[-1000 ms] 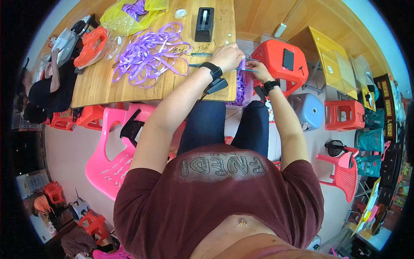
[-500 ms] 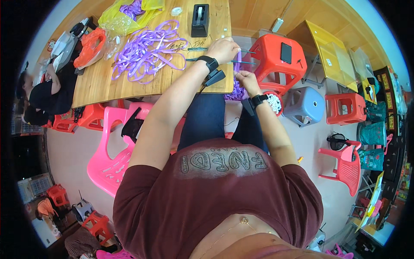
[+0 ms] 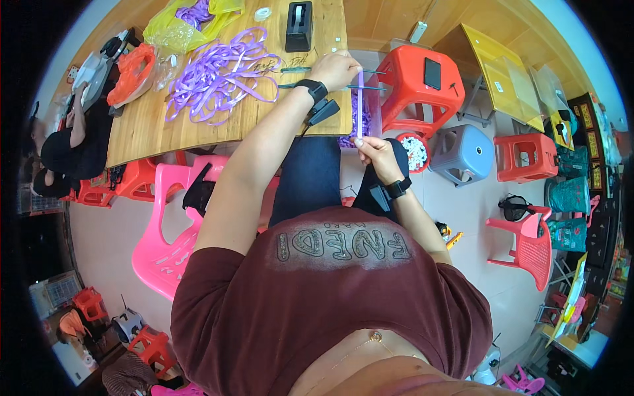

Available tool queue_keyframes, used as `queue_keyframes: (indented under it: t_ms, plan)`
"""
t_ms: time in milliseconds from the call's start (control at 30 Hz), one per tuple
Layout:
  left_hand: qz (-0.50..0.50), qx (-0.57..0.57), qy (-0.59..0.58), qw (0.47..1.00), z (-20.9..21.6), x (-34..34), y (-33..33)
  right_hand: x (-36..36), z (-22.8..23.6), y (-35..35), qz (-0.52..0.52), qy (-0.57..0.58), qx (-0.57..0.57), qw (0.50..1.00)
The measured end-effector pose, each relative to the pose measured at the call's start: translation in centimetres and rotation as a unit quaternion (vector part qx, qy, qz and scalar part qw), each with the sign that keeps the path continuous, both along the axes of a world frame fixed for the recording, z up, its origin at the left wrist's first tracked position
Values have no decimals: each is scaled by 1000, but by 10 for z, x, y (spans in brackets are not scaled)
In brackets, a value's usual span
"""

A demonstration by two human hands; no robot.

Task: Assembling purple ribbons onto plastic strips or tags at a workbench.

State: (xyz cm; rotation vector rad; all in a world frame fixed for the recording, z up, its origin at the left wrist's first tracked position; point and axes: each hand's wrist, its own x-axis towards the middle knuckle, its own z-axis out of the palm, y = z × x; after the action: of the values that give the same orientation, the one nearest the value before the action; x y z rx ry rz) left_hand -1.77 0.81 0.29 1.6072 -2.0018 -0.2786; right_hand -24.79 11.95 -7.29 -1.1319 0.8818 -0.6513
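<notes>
A purple ribbon (image 3: pixel 360 105) is stretched between my two hands, passing over two thin dark rods (image 3: pixel 371 88) that jut past the table's right edge. My left hand (image 3: pixel 335 70) rests over the rods at that edge, its fingers closed at the ribbon's far end. Lower down and nearer my body, my right hand (image 3: pixel 378 157) pinches the near end between thumb and finger. Beneath the ribbon, a clear bin (image 3: pixel 375 112) holds crinkled purple ribbon pieces. A tangled heap of purple ribbon (image 3: pixel 221 76) lies on the wooden table (image 3: pixel 198 142), left of my left hand.
A black tape dispenser (image 3: pixel 299 26) and a tape roll (image 3: pixel 262 13) sit farther back. On the right are a red stool (image 3: pixel 419 76) bearing a phone (image 3: pixel 432 73), a red bowl of white bits (image 3: pixel 415 153) and a grey-blue stool (image 3: pixel 464 157). A pink chair (image 3: pixel 153 247) stands left.
My right hand has pulled down toward my body, drawing the ribbon out into a long straight strip. My left hand stays at the rods. The view has shifted slightly.
</notes>
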Motion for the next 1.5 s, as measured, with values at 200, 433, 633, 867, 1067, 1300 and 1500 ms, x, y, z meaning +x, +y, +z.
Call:
queue_keyframes:
  t_ms: [200, 433, 633, 867, 1067, 1300, 1500]
  plan:
    - [0, -22, 32, 999, -6, 5, 3, -5, 54, -3, 76, -22, -41, 996]
    - [39, 24, 146, 988, 4, 5, 6, 15, 129, -90, -1, 16, -399, 917]
    - [32, -34, 172, 984, -4, 9, 1, 61, 105, -182, -41, 56, -250, 966]
    - [49, -3, 183, 982, -1, 10, 4, 75, 67, -208, -20, 68, -120, 990]
    - [-12, -65, 95, 993, -4, 8, 4, 69, 48, -219, 24, 68, -65, 995]
    - [22, -9, -4, 1000, -3, 5, 6, 42, 25, -196, 80, 3, 76, 994]
    - [19, -9, -18, 1000, 2, -2, 4, 40, -1, -157, 111, -105, 41, 987]
